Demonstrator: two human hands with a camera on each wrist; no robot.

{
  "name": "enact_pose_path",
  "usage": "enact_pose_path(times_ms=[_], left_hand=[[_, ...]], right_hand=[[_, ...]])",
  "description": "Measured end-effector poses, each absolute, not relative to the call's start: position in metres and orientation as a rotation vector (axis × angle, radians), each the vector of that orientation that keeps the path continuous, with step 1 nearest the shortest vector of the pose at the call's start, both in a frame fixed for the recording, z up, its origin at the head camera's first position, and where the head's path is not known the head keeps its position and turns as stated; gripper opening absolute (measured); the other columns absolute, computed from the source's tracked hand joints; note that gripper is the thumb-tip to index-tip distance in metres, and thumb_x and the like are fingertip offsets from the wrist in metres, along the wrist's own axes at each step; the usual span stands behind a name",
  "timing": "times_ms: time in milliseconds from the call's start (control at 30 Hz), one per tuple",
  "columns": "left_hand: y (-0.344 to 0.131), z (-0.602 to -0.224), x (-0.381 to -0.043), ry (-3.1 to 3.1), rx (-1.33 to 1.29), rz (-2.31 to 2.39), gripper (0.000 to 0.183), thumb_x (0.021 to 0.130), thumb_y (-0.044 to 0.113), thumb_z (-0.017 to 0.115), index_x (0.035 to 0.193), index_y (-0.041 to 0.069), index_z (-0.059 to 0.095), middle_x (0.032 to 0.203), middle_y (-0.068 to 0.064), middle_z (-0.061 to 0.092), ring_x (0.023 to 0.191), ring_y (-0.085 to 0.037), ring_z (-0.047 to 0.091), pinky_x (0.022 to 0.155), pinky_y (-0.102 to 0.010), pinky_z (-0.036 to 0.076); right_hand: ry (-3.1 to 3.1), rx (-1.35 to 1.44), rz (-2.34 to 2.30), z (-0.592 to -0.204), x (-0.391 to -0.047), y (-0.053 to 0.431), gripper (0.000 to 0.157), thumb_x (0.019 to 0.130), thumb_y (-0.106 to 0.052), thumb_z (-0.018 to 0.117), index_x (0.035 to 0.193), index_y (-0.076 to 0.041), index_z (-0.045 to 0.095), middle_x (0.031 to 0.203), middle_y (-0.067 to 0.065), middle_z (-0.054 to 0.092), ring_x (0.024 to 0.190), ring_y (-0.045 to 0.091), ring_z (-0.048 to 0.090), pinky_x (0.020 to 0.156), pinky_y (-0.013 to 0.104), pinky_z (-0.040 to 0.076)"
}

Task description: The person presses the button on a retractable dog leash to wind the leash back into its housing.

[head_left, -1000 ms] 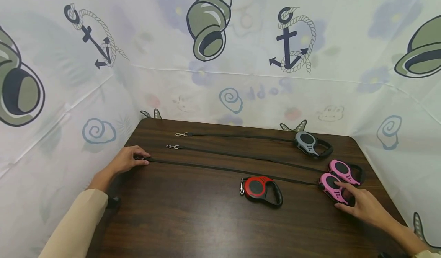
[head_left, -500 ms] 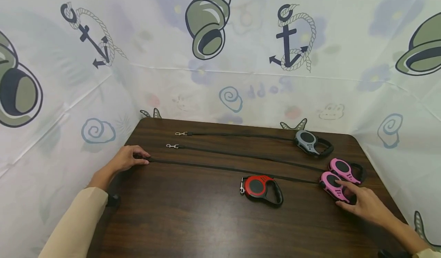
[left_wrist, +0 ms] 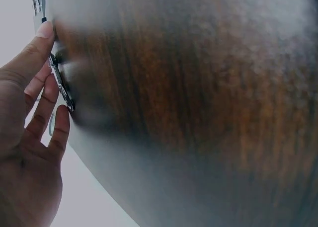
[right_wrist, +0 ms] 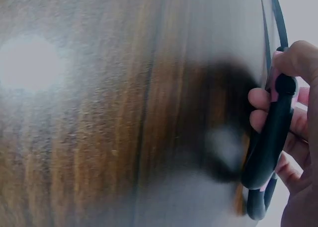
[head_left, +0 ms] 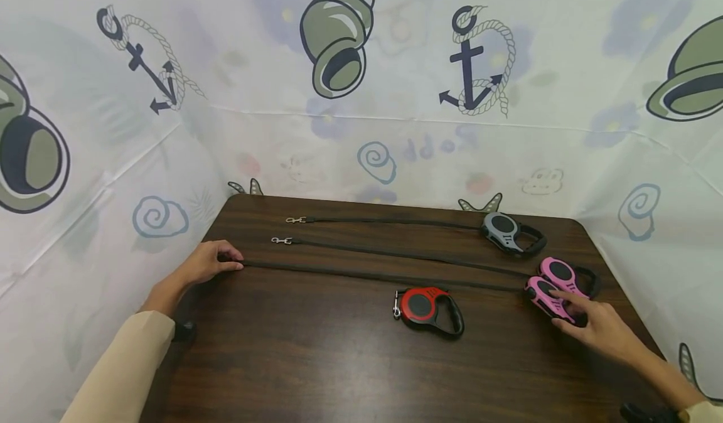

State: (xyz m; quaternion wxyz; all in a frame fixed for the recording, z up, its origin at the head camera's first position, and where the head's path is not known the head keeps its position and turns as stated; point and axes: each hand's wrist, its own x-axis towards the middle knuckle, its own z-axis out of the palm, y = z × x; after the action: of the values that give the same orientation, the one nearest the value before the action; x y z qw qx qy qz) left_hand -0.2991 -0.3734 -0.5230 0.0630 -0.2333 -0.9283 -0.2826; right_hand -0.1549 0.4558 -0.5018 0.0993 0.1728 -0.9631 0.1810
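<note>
Plainly, left grip pinches flat cord; right grip, rounded pink case.

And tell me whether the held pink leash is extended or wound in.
Extended: its black strap runs from its pink case to the left hand.

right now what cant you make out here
- Head view: metal clip, mostly hidden by the left hand.
- Head view: part of the front pink reel, behind the right hand.
- Head view: any print on the red reel, too small.
- Right wrist view: far end of the front strap, cut by the top edge.
</note>
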Motion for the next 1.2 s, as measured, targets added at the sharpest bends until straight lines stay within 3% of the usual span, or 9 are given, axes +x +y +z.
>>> enact_pose_path(times_ms=[300,567,767,833,900,967,1067,1133,1200], left_hand=[[-0.377,-0.522,-0.296,-2.796,-0.655,-0.905,0.009,0.087,0.006,0.087,0.093,0.008,0.080,0.088,-0.002,0.078,0.082,-0.008,0.069,0.076,-0.033,0.057],[-0.377,-0.517,-0.292,-2.774,-0.565,-0.949,0.012,0.084,0.007,0.090,0.092,0.007,0.081,0.084,-0.004,0.078,0.075,-0.003,0.065,0.071,-0.017,0.051],[-0.378,-0.509,-0.289,-2.794,-0.521,-0.939,0.013,0.083,0.009,0.091,0.094,0.007,0.084,0.086,-0.006,0.080,0.075,-0.004,0.067,0.068,-0.015,0.050],[-0.380,-0.505,-0.288,-2.828,-0.501,-0.958,0.014,0.083,0.012,0.091,0.095,0.007,0.084,0.087,-0.007,0.081,0.075,-0.006,0.066,0.067,-0.018,0.051],[-0.380,-0.502,-0.287,-2.866,-0.481,-0.977,0.015,0.084,0.013,0.091,0.095,0.007,0.085,0.088,-0.007,0.081,0.074,-0.008,0.065,0.065,-0.021,0.051],[-0.380,-0.499,-0.286,-2.894,-0.470,-0.987,0.015,0.084,0.014,0.091,0.096,0.007,0.085,0.087,-0.006,0.081,0.072,-0.008,0.063,0.064,-0.022,0.050],[-0.381,-0.498,-0.286,-2.915,-0.464,-0.977,0.016,0.084,0.015,0.092,0.096,0.007,0.085,0.087,-0.005,0.081,0.071,-0.009,0.062,0.064,-0.023,0.050],[-0.383,-0.498,-0.286,-2.915,-0.466,-0.959,0.017,0.084,0.015,0.092,0.097,0.007,0.085,0.088,-0.006,0.081,0.072,-0.010,0.063,0.065,-0.023,0.050],[-0.385,-0.498,-0.285,-2.915,-0.469,-0.948,0.017,0.084,0.014,0.091,0.098,0.007,0.085,0.090,-0.007,0.082,0.076,-0.011,0.065,0.068,-0.023,0.051]], right_hand=[[-2.980,0.257,0.661,-0.481,-0.161,0.455,0.044,0.098,-0.025,0.078,0.134,-0.001,0.068,0.099,0.015,0.071,0.076,0.014,0.051,0.060,0.026,0.034],[-2.953,0.138,0.771,-0.474,-0.172,0.457,0.045,0.101,-0.033,0.075,0.130,0.001,0.071,0.117,0.033,0.069,0.099,0.046,0.061,0.071,0.046,0.050],[-2.900,0.165,0.835,-0.471,-0.180,0.461,0.038,0.098,-0.028,0.079,0.123,0.000,0.075,0.119,0.032,0.071,0.104,0.039,0.061,0.072,0.023,0.042],[-2.910,0.160,0.870,-0.470,-0.183,0.462,0.040,0.100,-0.029,0.076,0.126,0.001,0.073,0.125,0.035,0.068,0.111,0.044,0.061,0.080,0.030,0.046],[-2.921,0.141,0.929,-0.469,-0.184,0.463,0.042,0.102,-0.030,0.073,0.128,0.003,0.071,0.129,0.038,0.065,0.117,0.051,0.057,0.087,0.045,0.050],[-2.936,0.129,0.974,-0.469,-0.184,0.466,0.043,0.104,-0.030,0.070,0.130,0.003,0.070,0.132,0.038,0.064,0.119,0.030,0.062,0.087,0.054,0.049],[-2.935,0.123,1.005,-0.469,-0.184,0.470,0.041,0.105,-0.029,0.067,0.132,0.003,0.069,0.133,0.035,0.065,0.108,-0.006,0.055,0.086,0.041,0.052],[-2.934,0.130,1.010,-0.468,-0.185,0.472,0.040,0.106,-0.027,0.065,0.132,0.002,0.069,0.129,0.020,0.071,0.100,-0.022,0.041,0.079,0.025,0.049],[-2.923,0.129,1.056,-0.466,-0.186,0.474,0.040,0.108,-0.027,0.062,0.133,0.003,0.068,0.124,-0.002,0.073,0.099,-0.022,0.045,0.076,0.018,0.046]])
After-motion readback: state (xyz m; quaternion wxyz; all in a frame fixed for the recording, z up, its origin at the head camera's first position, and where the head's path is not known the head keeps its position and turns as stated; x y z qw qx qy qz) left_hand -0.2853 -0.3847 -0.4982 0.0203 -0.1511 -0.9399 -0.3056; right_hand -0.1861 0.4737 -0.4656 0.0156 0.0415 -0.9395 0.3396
